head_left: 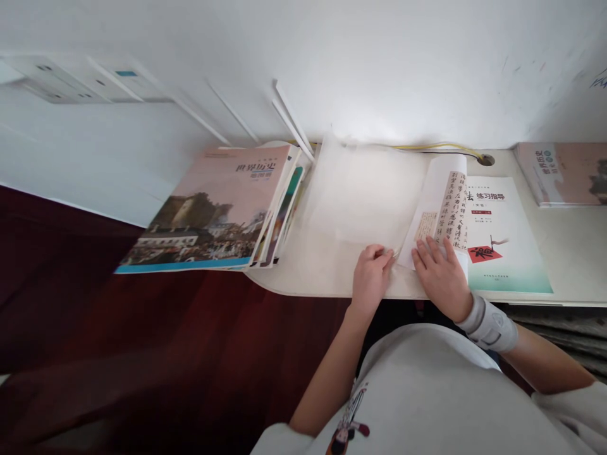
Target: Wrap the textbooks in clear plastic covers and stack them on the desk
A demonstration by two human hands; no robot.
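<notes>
My left hand [371,275] is curled at the near edge of a translucent plastic sheet [365,202] on the white desk, pinching its lower corner. My right hand [442,273] lies flat, fingers spread, on a curled-over page with calligraphy [451,208]. Under that page is a white and green calligraphy workbook [502,246]. A grey band sits on my right wrist [488,325].
A stack of textbooks [222,212] with a history book on top overhangs the desk's left end. Another textbook [564,172] lies at the far right. A yellow cable [441,147] runs to a desk hole [485,160]. Dark red floor [142,328] lies below left.
</notes>
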